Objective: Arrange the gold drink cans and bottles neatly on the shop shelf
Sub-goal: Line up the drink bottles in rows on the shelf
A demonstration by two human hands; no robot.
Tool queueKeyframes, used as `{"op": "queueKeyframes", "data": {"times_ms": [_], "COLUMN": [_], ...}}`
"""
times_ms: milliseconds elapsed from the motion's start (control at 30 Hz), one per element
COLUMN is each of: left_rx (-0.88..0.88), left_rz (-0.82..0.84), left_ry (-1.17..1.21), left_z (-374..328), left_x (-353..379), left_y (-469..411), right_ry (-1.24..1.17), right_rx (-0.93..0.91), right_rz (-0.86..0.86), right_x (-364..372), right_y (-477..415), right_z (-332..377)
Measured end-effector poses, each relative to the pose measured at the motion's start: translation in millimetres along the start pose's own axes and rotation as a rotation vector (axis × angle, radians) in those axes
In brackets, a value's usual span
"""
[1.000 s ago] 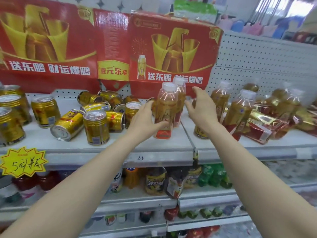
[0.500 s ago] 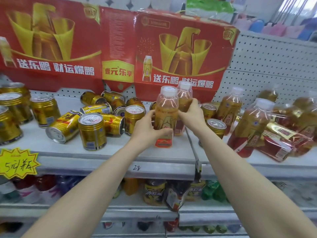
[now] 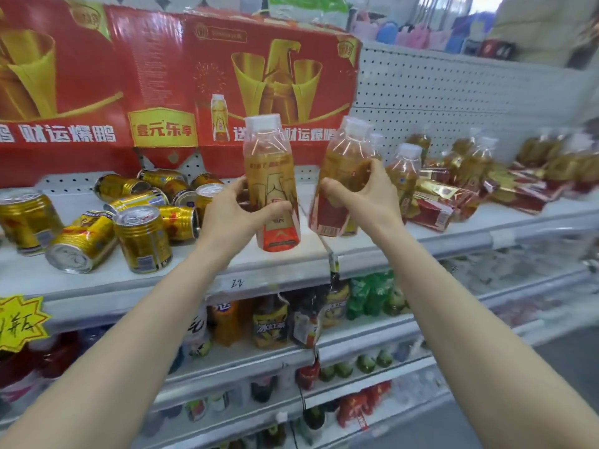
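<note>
Two clear plastic bottles of golden drink are at the white shop shelf (image 3: 311,254): left hand (image 3: 231,218) fingers wrap the upright bottle (image 3: 271,176), right hand (image 3: 364,197) fingers wrap the tilted bottle (image 3: 342,157).

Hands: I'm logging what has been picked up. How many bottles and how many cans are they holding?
Bottles: 2, the left bottle in the left hand and the right bottle in the right hand
Cans: 0 held
Total held: 2
</note>
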State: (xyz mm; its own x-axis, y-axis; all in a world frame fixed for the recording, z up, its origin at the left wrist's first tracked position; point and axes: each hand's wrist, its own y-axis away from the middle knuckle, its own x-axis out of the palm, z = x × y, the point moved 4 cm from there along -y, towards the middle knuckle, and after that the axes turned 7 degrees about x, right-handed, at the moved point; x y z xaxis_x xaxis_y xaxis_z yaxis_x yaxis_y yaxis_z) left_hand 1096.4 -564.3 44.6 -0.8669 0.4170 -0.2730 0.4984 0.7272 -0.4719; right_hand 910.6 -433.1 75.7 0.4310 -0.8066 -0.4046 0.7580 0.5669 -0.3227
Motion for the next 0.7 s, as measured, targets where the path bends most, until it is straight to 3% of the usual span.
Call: {"op": "queueKeyframes", "data": {"times_ms": [333, 700], "left_rx": [0.030, 0.104], "left_rz": [0.302, 0.579], "left_ry": [0.128, 0.252], "left_z": [-33.0, -113.8], "left_x": [107.9, 337.0], "left_y": [46.6, 77.2], "right_ry": [0.100, 0.209], "right_rx": [0.225, 0.337], "right_rz": [-0.277, -0.490], "right_x": [-154.0, -356.6], "right_y": [84.9, 103.7], "right_z": [-78.8, -179.1]}}
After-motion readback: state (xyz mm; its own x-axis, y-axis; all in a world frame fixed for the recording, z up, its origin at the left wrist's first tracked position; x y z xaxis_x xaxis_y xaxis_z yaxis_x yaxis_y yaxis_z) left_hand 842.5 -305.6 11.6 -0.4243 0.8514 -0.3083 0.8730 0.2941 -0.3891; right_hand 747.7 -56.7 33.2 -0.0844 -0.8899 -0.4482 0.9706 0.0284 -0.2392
